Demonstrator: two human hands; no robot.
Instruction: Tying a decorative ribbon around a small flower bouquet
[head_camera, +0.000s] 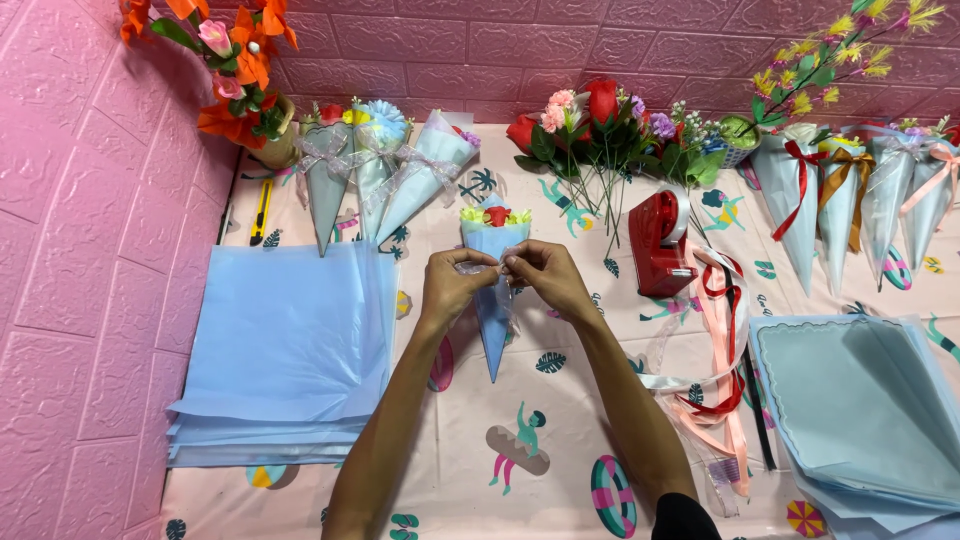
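2 hands are pinching a clear ribbon at the middle of a blue paper cone bouquet.

At the frame's centre, the left hand (452, 283) and the right hand (545, 277) are both closing their fingertips on a clear ribbon (498, 266) wrapped around the blue cone bouquet (494, 290), which is lying on the patterned tablecloth (560, 420) with its tip pointing toward the lower edge. A stack of blue sheets (285, 350) is lying at the left, a red tape dispenser (660, 245) is standing just right of centre, and loose ribbons (722, 330) are trailing below it. 3 finished cones (375, 175) are leaning at the upper left, with 4 more finished cones (860, 190) at the upper right.
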